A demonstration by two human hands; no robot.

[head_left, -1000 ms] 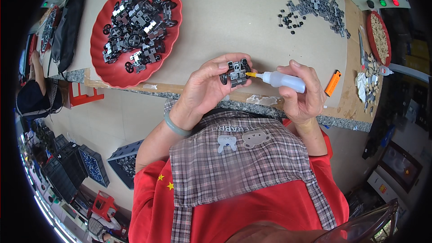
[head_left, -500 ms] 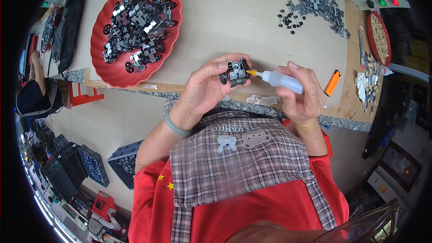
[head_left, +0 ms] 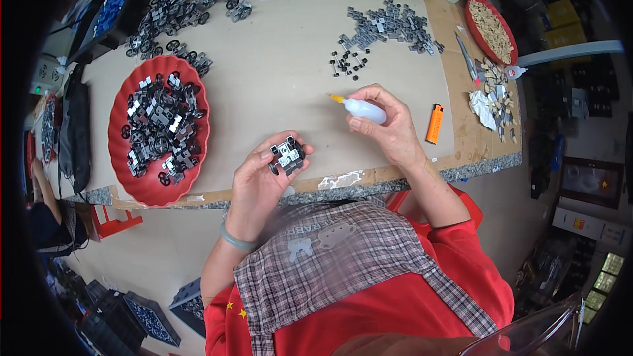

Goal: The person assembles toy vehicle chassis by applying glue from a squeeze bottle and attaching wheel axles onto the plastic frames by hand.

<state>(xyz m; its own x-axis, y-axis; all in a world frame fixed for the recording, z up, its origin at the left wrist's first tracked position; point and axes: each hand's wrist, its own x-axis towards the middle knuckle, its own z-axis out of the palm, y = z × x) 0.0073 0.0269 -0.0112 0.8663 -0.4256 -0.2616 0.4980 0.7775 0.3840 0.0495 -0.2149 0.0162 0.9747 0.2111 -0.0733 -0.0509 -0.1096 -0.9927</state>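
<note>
Near the table's front edge my left hand is closed round a small grey toy car chassis with black wheels. My right hand grips a translucent squeeze bottle, its yellow nozzle pointing up and to the left. A gap separates the nozzle from the chassis. To the left of my left hand stands a red scalloped bowl heaped with similar wheeled pieces. Beyond my right hand lie short black wheel axles and a spread of loose grey parts.
An orange lighter lies right of my right hand. More wheeled chassis are piled at the far left. At the right are a red tray of tan pieces, crumpled white paper and a small glue bottle. A person sits at the far left.
The bottle's nozzle has drawn away from the chassis, my right hand moving up and away. My left hand still holds the chassis, now lower and farther left. The whole view has shifted.
</note>
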